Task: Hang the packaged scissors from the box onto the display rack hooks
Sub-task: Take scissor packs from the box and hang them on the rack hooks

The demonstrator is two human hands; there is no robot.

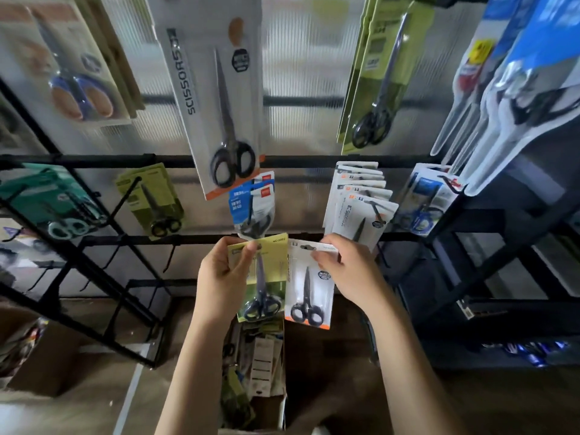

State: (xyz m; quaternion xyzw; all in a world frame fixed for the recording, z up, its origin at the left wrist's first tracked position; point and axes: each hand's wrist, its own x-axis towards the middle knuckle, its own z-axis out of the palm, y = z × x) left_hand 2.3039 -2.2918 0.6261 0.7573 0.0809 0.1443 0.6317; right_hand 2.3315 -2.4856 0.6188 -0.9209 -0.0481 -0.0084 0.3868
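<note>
My left hand (224, 274) grips a yellow-green scissors pack (266, 277) near its top, thumb over the card. Right beside it my right hand (346, 271) pinches the top of a white scissors pack (309, 290) with an orange bottom edge. Both packs hang upright in front of the black display rack (94, 161), just above the open cardboard box (257, 372), which holds several more packaged scissors. Directly behind my right hand, a row of matching white packs (357, 202) hangs on a hook.
Other packs hang on the rack: a large white one (219, 95), blue-white ones (254, 205), yellow-green ones (150, 202) (379, 73), teal ones (53, 202) and blue ones (426, 199). Bare hooks (171, 255) stick out at lower left. A black shelf (502, 277) stands at the right.
</note>
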